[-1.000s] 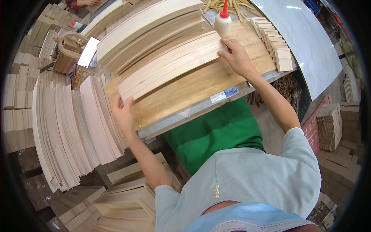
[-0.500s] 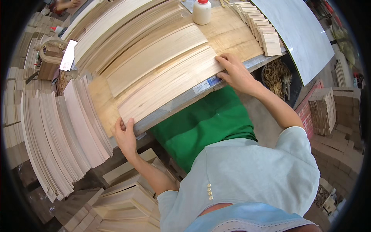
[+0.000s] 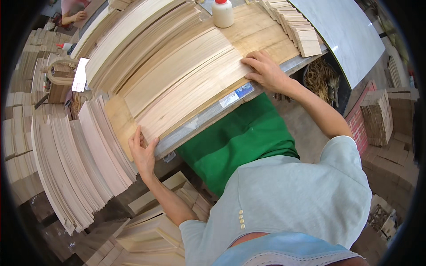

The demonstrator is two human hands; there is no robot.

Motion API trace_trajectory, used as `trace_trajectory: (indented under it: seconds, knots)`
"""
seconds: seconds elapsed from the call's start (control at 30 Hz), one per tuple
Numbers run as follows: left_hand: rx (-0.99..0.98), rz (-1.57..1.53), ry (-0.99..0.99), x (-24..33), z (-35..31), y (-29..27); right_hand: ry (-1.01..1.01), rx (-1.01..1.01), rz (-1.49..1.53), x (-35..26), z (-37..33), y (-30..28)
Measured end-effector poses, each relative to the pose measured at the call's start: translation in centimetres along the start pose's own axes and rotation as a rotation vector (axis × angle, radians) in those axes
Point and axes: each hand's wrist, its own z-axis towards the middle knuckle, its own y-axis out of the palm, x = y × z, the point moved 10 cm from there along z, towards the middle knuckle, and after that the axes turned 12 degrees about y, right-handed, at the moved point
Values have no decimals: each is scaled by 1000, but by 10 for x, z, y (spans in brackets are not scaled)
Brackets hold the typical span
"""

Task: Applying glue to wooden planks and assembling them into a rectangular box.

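Pale wooden board (image 3: pixel 197 98) lies flat near the front edge of the workbench, on a broad plywood sheet (image 3: pixel 257 27), just beside a second board (image 3: pixel 177 71). The left hand (image 3: pixel 143 151) has index finger and thumb spread at its left end; the right hand (image 3: pixel 266 72) rests its fingertips at the other end, though whether they pinch it I cannot tell. Two boards appear laid down, the nearer not yet released; further ones are stacked behind (image 3: pixel 133 48), and a red-capped white bottle (image 3: pixel 222 15) stands upright, closed. A blue-and-white printed sticker (image 3: pixel 236 96) marks the bench's front edge, its lettering too small to make out; the bottle shows no legible label.
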Motion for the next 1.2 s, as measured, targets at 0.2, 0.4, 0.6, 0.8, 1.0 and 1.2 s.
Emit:
trace_trajectory:
  seconds: [0.2,0.4,0.6,0.8,1.0,1.2]
  knots:
    - [-83,119,189,25,16,5,-15,-141,-5,10,20,5]
    - [-172,129,206,18,25,22,2,-358,-50,10,31,23]
    - [-121,54,172,19,27,18,-72,-338,-35,9,31,25]
    - [-86,121,189,38,26,11,189,-195,274,28,62,-12]
    - [-276,335,524,105,44,75,199,218,420,69,143,-18]
    - [-367,364,617,136,66,117,269,170,630,70,159,0]
